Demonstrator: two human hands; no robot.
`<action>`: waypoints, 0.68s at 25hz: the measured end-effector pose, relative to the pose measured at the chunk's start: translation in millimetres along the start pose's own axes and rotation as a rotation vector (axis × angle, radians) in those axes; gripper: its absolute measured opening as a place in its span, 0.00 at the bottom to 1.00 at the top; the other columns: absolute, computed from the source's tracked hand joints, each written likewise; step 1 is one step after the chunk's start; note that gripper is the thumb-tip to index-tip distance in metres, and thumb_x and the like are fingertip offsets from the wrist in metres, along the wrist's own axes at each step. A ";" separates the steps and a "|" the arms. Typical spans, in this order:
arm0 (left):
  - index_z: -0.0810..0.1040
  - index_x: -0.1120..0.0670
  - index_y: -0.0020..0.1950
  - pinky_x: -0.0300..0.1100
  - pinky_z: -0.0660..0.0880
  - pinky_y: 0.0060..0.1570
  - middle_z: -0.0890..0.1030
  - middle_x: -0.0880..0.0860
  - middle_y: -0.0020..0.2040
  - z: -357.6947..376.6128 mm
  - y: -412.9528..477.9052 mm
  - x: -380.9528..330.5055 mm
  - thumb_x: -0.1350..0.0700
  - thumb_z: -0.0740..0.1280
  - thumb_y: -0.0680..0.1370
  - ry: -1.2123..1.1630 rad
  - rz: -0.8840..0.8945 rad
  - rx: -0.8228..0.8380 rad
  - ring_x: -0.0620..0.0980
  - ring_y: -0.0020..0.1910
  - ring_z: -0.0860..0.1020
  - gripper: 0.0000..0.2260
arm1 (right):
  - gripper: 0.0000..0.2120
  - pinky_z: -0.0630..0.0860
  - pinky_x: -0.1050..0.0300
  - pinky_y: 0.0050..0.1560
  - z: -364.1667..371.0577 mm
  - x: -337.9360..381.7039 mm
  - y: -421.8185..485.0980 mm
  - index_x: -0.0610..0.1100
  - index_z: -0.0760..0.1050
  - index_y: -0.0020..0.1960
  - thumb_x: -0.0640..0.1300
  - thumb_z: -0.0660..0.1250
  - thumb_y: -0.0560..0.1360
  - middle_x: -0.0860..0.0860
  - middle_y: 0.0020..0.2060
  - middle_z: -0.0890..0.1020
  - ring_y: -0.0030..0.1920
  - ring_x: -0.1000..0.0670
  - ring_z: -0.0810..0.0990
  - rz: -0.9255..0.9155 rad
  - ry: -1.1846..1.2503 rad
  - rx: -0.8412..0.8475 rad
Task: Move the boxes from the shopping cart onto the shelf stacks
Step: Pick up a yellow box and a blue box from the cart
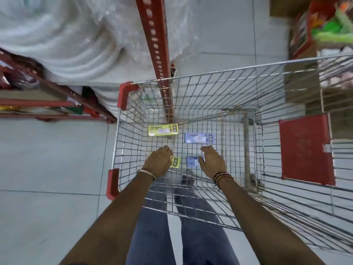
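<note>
Both my arms reach down into the shopping cart (pixel 191 104). My left hand (pixel 157 161) has its fingers curled over a small yellow box (pixel 175 162) on the cart floor; my right hand (pixel 212 161) has its fingers spread narrowly over a small purple box (pixel 192 161). Just beyond my left fingers lies a second yellow box (pixel 163 130), and beyond my right fingers a second purple box (pixel 199 138). Farther off stands a red shelf post (pixel 155 44).

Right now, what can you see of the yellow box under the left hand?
The yellow box lies flat on the cart's wire floor, nearer the person than a second, fully visible yellow box. It looks like printed cardboard with a dark emblem. Only its right end shows; the left hand covers the rest, fingers curled over it. Not lifted yet.
</note>
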State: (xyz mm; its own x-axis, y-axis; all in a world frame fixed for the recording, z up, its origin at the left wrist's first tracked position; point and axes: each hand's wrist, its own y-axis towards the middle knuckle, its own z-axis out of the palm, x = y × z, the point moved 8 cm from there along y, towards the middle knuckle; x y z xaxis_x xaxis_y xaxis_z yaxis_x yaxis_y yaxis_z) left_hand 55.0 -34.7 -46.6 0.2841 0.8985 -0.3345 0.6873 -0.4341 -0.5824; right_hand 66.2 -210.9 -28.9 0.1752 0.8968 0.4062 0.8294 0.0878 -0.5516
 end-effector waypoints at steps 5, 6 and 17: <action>0.82 0.54 0.46 0.44 0.79 0.36 0.83 0.53 0.47 58.9 39.1 19.9 0.55 0.77 0.56 0.330 -0.016 -0.008 0.52 0.45 0.81 0.20 | 0.25 0.69 0.43 0.63 64.6 -38.5 34.4 0.42 0.61 0.69 0.47 0.63 0.75 0.43 0.70 0.65 0.67 0.39 0.68 0.029 -0.281 0.219; 0.80 0.55 0.51 0.46 0.79 0.40 0.83 0.53 0.51 69.7 44.8 20.8 0.55 0.76 0.59 0.400 0.004 -0.031 0.52 0.49 0.80 0.22 | 0.27 0.68 0.43 0.65 76.2 -43.8 39.8 0.42 0.60 0.70 0.47 0.64 0.74 0.43 0.71 0.63 0.69 0.40 0.65 0.019 -0.303 0.230; 0.72 0.60 0.60 0.55 0.76 0.51 0.80 0.60 0.50 99.2 65.2 48.6 0.59 0.77 0.58 0.371 0.031 -0.121 0.60 0.46 0.79 0.32 | 0.25 0.61 0.38 0.69 121.2 -52.5 70.4 0.36 0.68 0.63 0.28 0.62 0.67 0.37 0.59 0.75 0.63 0.35 0.69 -0.055 -0.395 0.053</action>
State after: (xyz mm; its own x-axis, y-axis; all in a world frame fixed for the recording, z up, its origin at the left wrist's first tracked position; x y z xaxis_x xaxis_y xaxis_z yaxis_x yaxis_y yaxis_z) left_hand 47.3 -25.8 -174.3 0.5128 0.8572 -0.0471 0.7425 -0.4703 -0.4770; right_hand 51.1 -199.3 -177.4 -0.0950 0.9868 0.1310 0.8013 0.1538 -0.5781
